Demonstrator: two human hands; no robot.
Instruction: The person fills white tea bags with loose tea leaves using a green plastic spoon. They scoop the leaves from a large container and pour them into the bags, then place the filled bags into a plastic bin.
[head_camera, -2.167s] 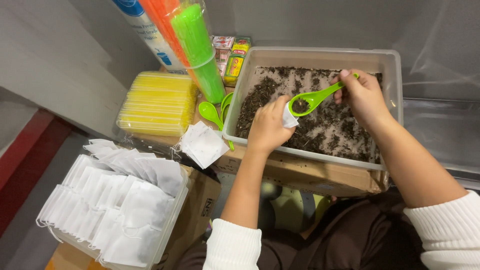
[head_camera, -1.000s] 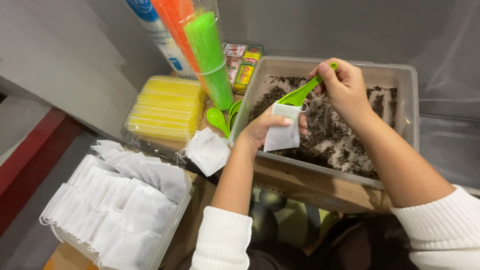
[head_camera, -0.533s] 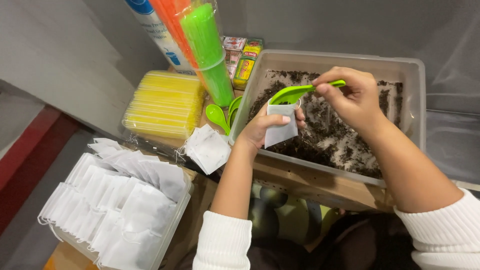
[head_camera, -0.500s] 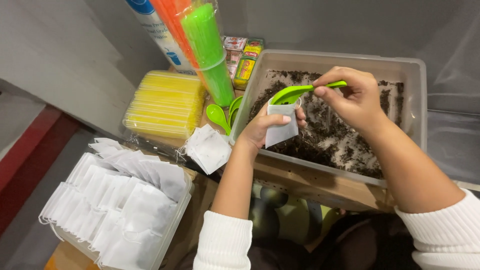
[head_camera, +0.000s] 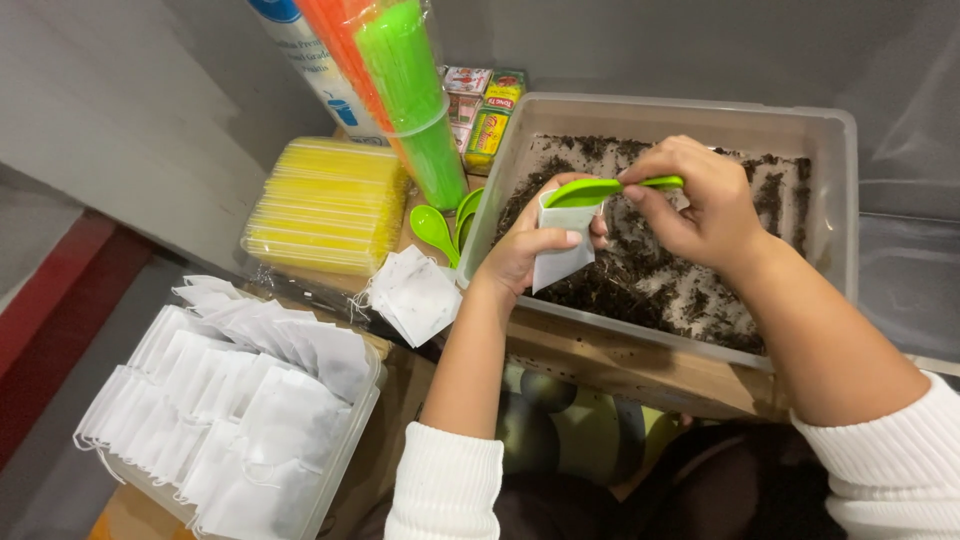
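Note:
My left hand (head_camera: 525, 250) holds a small white paper bag (head_camera: 560, 240) open over a clear plastic tub (head_camera: 835, 200) of dark loose tea leaves (head_camera: 650, 285). My right hand (head_camera: 700, 200) grips a green plastic spoon (head_camera: 605, 188) by its handle, and the spoon's bowl rests tipped over the mouth of the bag. Both hands are above the left half of the tub.
A pile of empty white bags (head_camera: 415, 295) lies left of the tub, beside spare green spoons (head_camera: 440, 228). A yellow pack (head_camera: 325, 205) and stacked green and orange cups (head_camera: 400, 80) stand behind. A container of filled white bags (head_camera: 230, 410) sits at lower left.
My right hand lifted the spoon out of the tea leaves and swung it left to the bag's mouth. My left hand kept the bag open in nearly the same spot.

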